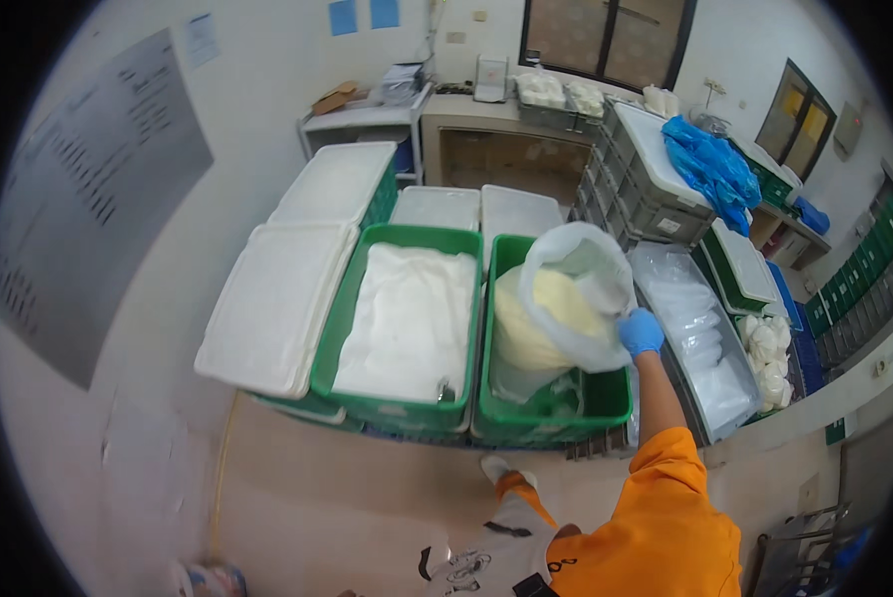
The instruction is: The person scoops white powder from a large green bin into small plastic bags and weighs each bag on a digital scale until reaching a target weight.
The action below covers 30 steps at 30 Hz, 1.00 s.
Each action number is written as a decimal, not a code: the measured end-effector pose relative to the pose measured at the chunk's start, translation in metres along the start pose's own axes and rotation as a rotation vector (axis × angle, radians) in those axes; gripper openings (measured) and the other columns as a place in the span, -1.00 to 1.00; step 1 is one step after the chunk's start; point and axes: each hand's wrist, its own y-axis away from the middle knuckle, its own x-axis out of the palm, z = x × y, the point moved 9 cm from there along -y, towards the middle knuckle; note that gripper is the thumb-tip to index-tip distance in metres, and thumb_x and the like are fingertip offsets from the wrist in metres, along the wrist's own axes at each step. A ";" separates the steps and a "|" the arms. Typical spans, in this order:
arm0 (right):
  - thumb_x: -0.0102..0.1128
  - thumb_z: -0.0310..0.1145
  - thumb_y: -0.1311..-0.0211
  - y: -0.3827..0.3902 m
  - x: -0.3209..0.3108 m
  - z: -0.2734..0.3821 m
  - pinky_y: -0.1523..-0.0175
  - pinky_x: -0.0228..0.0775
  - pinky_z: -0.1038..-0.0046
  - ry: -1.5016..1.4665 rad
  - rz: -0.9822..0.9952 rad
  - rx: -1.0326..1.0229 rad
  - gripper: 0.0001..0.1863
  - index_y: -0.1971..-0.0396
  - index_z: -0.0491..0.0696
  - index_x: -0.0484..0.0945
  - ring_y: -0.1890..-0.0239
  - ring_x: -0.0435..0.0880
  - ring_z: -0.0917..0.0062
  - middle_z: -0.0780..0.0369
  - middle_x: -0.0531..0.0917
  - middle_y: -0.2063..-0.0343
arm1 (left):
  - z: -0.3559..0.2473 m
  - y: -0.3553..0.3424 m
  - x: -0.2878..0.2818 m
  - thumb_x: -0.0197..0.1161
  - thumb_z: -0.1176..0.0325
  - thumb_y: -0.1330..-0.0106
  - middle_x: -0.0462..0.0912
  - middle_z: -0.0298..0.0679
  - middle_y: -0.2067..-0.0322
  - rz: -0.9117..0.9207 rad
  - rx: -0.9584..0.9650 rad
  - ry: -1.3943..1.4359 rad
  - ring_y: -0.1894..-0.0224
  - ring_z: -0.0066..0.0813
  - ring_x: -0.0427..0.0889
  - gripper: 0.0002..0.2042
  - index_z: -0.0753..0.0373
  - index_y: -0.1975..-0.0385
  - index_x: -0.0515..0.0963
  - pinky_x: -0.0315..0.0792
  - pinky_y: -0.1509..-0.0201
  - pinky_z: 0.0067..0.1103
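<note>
Right hand (641, 331) is gripping a clear bag (566, 298) of pale yellow stuff over a green crate (551, 408), right of frame centre.

The gloved grip is closed tight on the bag's right edge, just under the open mouth, and the bag is hanging partly inside the crate, its belly bulging to the left. It is looking heavy and slack: thin film, a soft mass that is sagging and would shift (a one-sided pinch is likely straining the plastic), so a hold on the gathered neck with support under the bulge seems safer. The film may be slick against the glove. The left hand is not showing. A second green crate (407, 328) of white contents is sitting just left, touching it.
</note>
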 end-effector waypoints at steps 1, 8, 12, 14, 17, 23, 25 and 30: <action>0.17 -0.10 -0.17 -0.027 0.038 0.006 -0.01 0.55 0.14 0.101 0.178 -0.014 -0.64 0.25 -0.05 0.73 0.09 0.71 0.09 0.00 0.71 0.17 | -0.008 -0.023 -0.011 0.16 0.19 -0.40 0.52 0.03 -0.18 -0.056 -0.055 0.325 -0.21 -0.01 0.51 -0.54 0.31 -0.21 0.45 0.36 -0.32 -0.20; 0.15 0.04 -0.25 -0.138 0.317 0.022 -0.09 0.50 0.16 0.029 0.445 -0.022 -0.51 0.11 -0.09 0.69 0.00 0.67 0.10 -0.01 0.68 0.05 | -0.258 -0.095 -0.105 0.20 0.34 -0.35 0.61 -0.11 0.08 0.006 -0.299 1.182 0.19 -0.25 0.70 -0.64 0.32 -0.10 0.48 0.57 0.17 -0.45; 0.17 0.06 -0.23 -0.148 0.350 0.040 -0.04 0.51 0.17 -0.072 0.567 0.026 -0.48 0.20 -0.17 0.69 0.05 0.67 0.06 -0.07 0.69 0.15 | -0.403 -0.074 -0.158 0.25 0.38 -0.28 0.63 -0.14 0.04 0.146 0.139 0.991 0.20 -0.39 0.69 -0.64 0.32 -0.06 0.49 0.56 0.20 -0.54; 0.20 0.04 -0.19 -0.158 0.333 0.021 0.06 0.51 0.19 -0.140 0.512 -0.031 -0.46 0.23 -0.22 0.67 0.16 0.70 0.05 -0.11 0.70 0.25 | -0.450 -0.074 -0.171 0.25 0.38 -0.29 0.63 -0.15 0.03 0.229 0.308 0.876 0.20 -0.40 0.69 -0.64 0.31 -0.07 0.49 0.56 0.19 -0.54; 0.21 -0.03 -0.17 -0.110 0.312 -0.016 0.19 0.46 0.14 -0.523 0.514 0.073 -0.54 0.32 -0.21 0.66 0.30 0.69 0.04 -0.10 0.68 0.37 | -0.448 -0.086 -0.167 0.24 0.37 -0.30 0.65 -0.20 0.09 0.237 0.170 1.051 0.22 -0.41 0.70 -0.67 0.29 -0.04 0.51 0.56 0.21 -0.54; 0.26 -0.06 -0.14 -0.093 0.238 -0.002 0.25 0.42 0.12 -0.412 0.269 -0.015 -0.60 0.45 -0.17 0.60 0.37 0.62 -0.01 -0.08 0.64 0.44 | -0.363 -0.112 -0.118 0.22 0.34 -0.32 0.61 -0.20 0.20 0.284 -0.222 0.961 0.21 -0.32 0.69 -0.72 0.26 0.02 0.52 0.55 0.24 -0.48; 0.27 -0.04 -0.14 -0.088 0.221 0.002 0.25 0.43 0.12 -0.366 0.286 -0.034 -0.60 0.45 -0.16 0.60 0.36 0.62 -0.02 -0.07 0.65 0.44 | -0.348 -0.111 -0.119 0.21 0.33 -0.33 0.60 -0.19 0.19 0.271 -0.249 0.941 0.22 -0.30 0.69 -0.72 0.26 0.01 0.51 0.56 0.26 -0.47; 0.25 -0.08 -0.14 -0.017 0.161 -0.023 0.25 0.44 0.05 -0.465 0.175 -0.030 -0.66 0.45 -0.10 0.61 0.35 0.64 -0.03 -0.04 0.66 0.48 | -0.330 -0.104 -0.117 0.20 0.30 -0.34 0.58 -0.14 0.06 0.167 -0.208 1.119 0.15 -0.28 0.67 -0.64 0.30 -0.08 0.45 0.57 0.17 -0.47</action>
